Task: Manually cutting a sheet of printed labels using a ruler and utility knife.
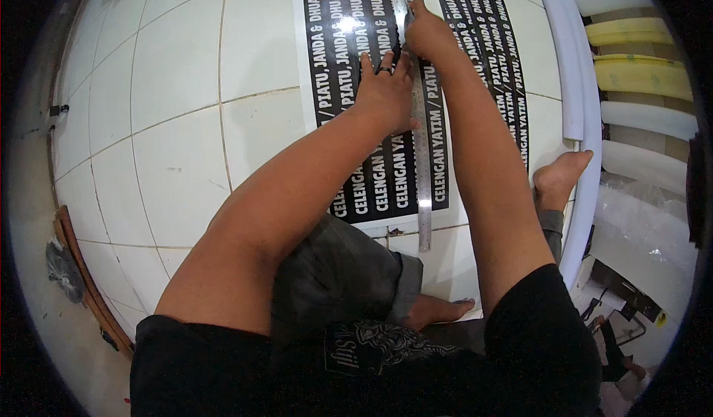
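A printed black sheet (384, 198) with rows of white lettering and a pale border lies on the tiled floor. Along it runs a long metal ruler (424, 183), whose near end passes the sheet's lower edge. My left hand (390, 85), with a dark ring on one finger, presses down on the sheet and ruler, fingers spread. Farther up, my right hand (431, 30) is curled beside the ruler's right edge; what it may hold is hidden by the fingers. Several overlapping black printed strips (504, 77) lie to the right, partly behind my right forearm.
Long white rolls (574, 83) border the floor on the right. Beyond them are several white and yellow rolls (640, 77) and clear plastic wrap (640, 205). My bare foot (562, 174) rests near the rolls. Another person (618, 356) appears at the lower right. Brown wooden strips (83, 272) edge the left.
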`<move>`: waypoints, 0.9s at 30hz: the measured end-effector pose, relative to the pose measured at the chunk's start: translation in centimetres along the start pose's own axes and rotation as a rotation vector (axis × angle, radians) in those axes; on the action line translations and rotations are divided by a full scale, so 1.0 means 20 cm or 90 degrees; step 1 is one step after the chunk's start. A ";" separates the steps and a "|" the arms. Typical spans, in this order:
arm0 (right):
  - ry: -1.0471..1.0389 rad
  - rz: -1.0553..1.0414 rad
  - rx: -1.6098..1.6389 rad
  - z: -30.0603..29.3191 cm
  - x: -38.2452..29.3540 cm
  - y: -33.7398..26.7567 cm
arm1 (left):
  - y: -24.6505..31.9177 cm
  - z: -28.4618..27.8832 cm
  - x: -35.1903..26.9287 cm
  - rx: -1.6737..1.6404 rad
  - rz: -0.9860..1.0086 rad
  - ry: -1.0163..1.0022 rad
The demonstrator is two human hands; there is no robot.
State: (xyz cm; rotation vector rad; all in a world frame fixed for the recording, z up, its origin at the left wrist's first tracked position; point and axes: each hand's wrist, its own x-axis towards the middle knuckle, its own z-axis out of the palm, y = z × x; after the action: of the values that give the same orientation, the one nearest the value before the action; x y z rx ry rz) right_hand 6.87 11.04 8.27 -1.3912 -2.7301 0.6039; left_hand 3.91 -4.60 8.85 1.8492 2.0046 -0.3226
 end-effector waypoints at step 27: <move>-0.192 0.165 0.040 0.10 -2.14 0.22 | 0.05 0.03 0.01 0.101 -0.055 0.033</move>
State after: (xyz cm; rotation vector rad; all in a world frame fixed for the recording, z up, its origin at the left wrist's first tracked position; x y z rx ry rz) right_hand 35.66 -20.75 11.50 -1.7862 -2.7318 0.9801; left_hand 4.99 -4.51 8.23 1.8846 2.1552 -0.4750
